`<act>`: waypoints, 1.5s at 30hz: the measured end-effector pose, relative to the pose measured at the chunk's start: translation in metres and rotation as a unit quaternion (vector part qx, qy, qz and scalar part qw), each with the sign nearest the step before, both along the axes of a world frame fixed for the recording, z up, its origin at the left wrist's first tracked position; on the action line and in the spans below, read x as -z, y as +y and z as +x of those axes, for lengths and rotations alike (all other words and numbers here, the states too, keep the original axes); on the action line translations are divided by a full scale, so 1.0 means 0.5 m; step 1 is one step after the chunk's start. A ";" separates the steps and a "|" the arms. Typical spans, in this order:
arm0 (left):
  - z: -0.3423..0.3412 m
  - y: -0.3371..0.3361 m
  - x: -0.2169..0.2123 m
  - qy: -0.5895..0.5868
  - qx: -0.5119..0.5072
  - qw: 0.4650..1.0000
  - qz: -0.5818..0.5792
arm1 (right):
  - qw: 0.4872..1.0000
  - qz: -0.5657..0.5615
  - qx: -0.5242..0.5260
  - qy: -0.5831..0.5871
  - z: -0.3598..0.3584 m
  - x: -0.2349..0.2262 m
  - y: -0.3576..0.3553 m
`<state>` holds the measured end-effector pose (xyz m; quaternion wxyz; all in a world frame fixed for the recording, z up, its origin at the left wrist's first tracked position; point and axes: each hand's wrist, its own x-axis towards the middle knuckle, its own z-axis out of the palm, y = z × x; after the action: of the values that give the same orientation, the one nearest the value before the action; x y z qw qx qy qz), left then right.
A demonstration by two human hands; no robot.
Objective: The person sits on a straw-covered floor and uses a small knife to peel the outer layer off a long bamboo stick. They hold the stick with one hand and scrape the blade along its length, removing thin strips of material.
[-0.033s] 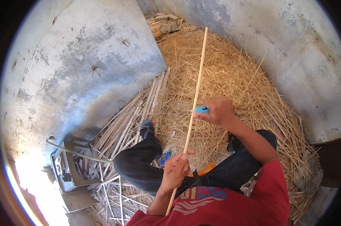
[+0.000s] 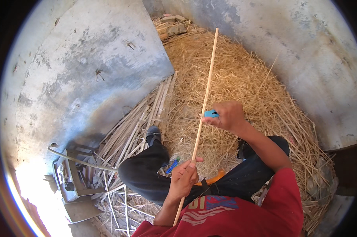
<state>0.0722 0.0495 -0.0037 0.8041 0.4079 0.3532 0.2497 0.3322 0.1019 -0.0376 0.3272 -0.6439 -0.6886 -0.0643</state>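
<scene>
A long, pale bamboo strip (image 2: 211, 69) runs from my lap up across the middle of the view, tilted slightly right at its far end. My left hand (image 2: 184, 177) is closed around its lower part, with the thumb on top. Higher up, my right hand (image 2: 228, 115) grips a blue utility knife (image 2: 211, 113), held against the strip's right side. The right thumb presses on the strip just below the knife. I cannot make out the blade. A thin, hair-like sliver (image 2: 170, 119) stretches leftward from where knife and strip meet.
Straw-like shavings (image 2: 233, 71) cover the floor ahead. Long split strips (image 2: 155, 103) lie piled at the left, beside a wooden frame (image 2: 74, 173). Grey walls (image 2: 95, 51) stand at both sides. My bent legs (image 2: 145, 170) lie on either side of a blue object (image 2: 172, 166) and something orange (image 2: 216, 177).
</scene>
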 end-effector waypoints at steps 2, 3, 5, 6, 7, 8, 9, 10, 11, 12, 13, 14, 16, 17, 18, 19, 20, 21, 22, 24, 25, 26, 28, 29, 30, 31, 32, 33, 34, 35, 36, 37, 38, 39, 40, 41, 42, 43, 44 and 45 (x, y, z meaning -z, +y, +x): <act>-0.003 -0.001 0.007 -0.006 0.001 1.000 -0.004 | 1.000 0.016 -0.011 -0.014 -0.006 -0.001 -0.001; -0.006 -0.002 0.009 -0.006 0.000 1.000 -0.004 | 0.999 0.024 -0.023 -0.031 -0.022 0.000 -0.009; -0.009 -0.004 0.007 -0.008 0.002 1.000 0.000 | 0.997 0.037 -0.021 -0.066 -0.017 0.004 -0.001; -0.010 -0.016 0.002 -0.008 0.004 1.000 -0.002 | 0.996 0.036 -0.007 -0.079 0.010 0.019 0.011; -0.009 -0.025 -0.001 -0.007 0.006 1.000 -0.004 | 0.995 0.035 0.006 -0.093 0.038 0.031 0.025; -0.004 -0.030 0.003 -0.014 0.017 1.000 -0.002 | 0.992 0.095 0.009 -0.077 0.063 0.039 0.040; -0.004 -0.034 0.005 -0.018 0.021 1.000 -0.005 | 0.992 0.094 0.007 -0.088 0.079 0.045 0.047; -0.007 -0.039 0.007 -0.022 0.026 0.999 -0.007 | 0.991 0.093 0.005 -0.098 0.092 0.050 0.052; -0.007 -0.044 0.009 -0.025 0.033 0.999 -0.013 | 0.990 0.090 0.006 -0.108 0.102 0.054 0.055; -0.005 -0.044 0.009 -0.019 0.033 0.999 -0.004 | 0.987 0.109 -0.003 -0.115 0.111 0.057 0.065; -0.001 -0.042 0.009 -0.013 0.033 0.999 0.005 | 0.984 0.128 -0.013 -0.121 0.120 0.059 0.079; 0.005 -0.041 0.010 -0.010 0.031 0.999 0.014 | 0.980 0.148 -0.025 -0.129 0.131 0.060 0.091; 0.017 -0.031 0.012 0.007 0.035 0.999 0.023 | 0.979 0.149 -0.039 -0.137 0.157 0.068 0.105; 0.018 -0.025 0.013 0.018 0.036 0.999 0.031 | 0.977 0.153 -0.046 -0.138 0.166 0.068 0.113; 0.016 -0.022 0.015 0.018 0.032 0.999 0.019 | 0.973 0.158 -0.061 -0.159 0.176 0.069 0.117; 0.013 -0.020 0.017 0.017 0.027 0.999 0.007 | 0.967 0.162 -0.075 -0.180 0.188 0.069 0.120; 0.015 -0.018 0.020 0.014 0.026 1.000 -0.008 | 0.962 0.162 -0.087 -0.203 0.203 0.071 0.120; 0.019 -0.016 0.019 0.021 0.015 1.000 -0.004 | 0.980 0.030 -0.013 -0.195 0.219 0.075 0.129; 0.018 -0.017 0.015 0.032 0.005 0.999 -0.003 | 0.979 -0.065 0.058 -0.184 0.240 0.081 0.151; -0.009 -0.037 0.004 0.050 -0.013 0.999 -0.005 | 0.964 -0.167 0.196 -0.062 0.322 0.087 0.155; -0.085 -0.074 -0.014 0.084 -0.026 0.996 -0.006 | 0.957 -0.175 0.225 0.043 0.375 0.101 0.137; -0.108 -0.062 -0.032 0.097 -0.055 0.994 0.020 | 0.947 -0.158 0.232 0.154 0.413 0.045 0.126; -0.085 0.007 -0.018 0.215 0.014 0.922 0.321 | 0.904 -0.160 0.224 0.326 0.401 -0.023 0.081; -0.058 0.017 -0.015 0.122 0.010 0.980 0.156 | 0.922 -0.167 0.266 0.227 0.393 0.058 0.044; -0.034 -0.012 -0.015 0.045 -0.038 0.997 -0.044 | 0.930 -0.174 0.301 0.123 0.392 0.127 -0.005; -0.002 0.003 -0.018 0.015 -0.035 0.999 -0.025 | 0.942 -0.156 0.283 0.095 0.380 0.096 0.023; 0.006 0.001 -0.033 -0.006 -0.023 0.999 -0.027 | 0.949 -0.136 0.276 0.065 0.378 0.062 0.038; 0.005 -0.012 -0.039 -0.016 -0.023 0.999 -0.037 | 0.957 -0.159 0.216 0.112 0.297 0.002 0.052; 0.019 -0.007 -0.040 -0.012 -0.022 0.999 -0.038 | 0.972 -0.120 0.159 0.122 0.247 -0.016 0.030; 0.026 -0.004 -0.040 -0.021 -0.020 0.999 -0.038 | 0.985 -0.070 0.097 0.126 0.206 -0.036 0.019; 0.030 0.001 -0.041 -0.027 -0.015 0.999 -0.038 | 0.994 -0.044 0.050 0.091 0.179 -0.046 0.008; 0.031 0.005 -0.044 -0.030 -0.013 0.999 -0.041 | 0.998 -0.022 -0.001 0.058 0.154 -0.051 0.001; 0.033 0.008 -0.045 -0.026 -0.010 0.999 -0.039 | 1.000 0.001 -0.017 0.025 0.135 -0.056 0.000; 0.038 0.010 -0.045 -0.022 -0.009 0.999 -0.037 | 0.999 0.023 -0.035 -0.010 0.119 -0.058 -0.001; 0.040 0.009 -0.044 -0.019 -0.008 0.999 -0.035 | 0.997 0.046 -0.053 -0.044 0.108 -0.057 -0.002; 0.042 0.008 -0.047 -0.021 -0.006 0.999 -0.037 | 0.997 0.046 -0.051 -0.047 0.102 -0.056 -0.001; 0.042 0.005 -0.053 -0.024 -0.004 0.999 -0.039 | 0.996 0.045 -0.049 -0.051 0.098 -0.055 -0.001; 0.043 0.002 -0.057 -0.026 -0.003 0.999 -0.041 | 0.996 0.045 -0.047 -0.054 0.095 -0.053 -0.001; 0.043 -0.001 -0.058 -0.027 -0.002 0.999 -0.042 | 0.997 0.048 -0.030 -0.059 0.099 -0.052 0.001; 0.042 -0.006 -0.057 -0.029 0.000 0.999 -0.042 | 0.997 0.050 -0.013 -0.064 0.105 -0.050 0.004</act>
<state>0.0934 0.0466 0.0248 0.8303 0.3660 0.3405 0.2465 0.3848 0.1039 -0.0126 0.3154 -0.6118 -0.7126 -0.1356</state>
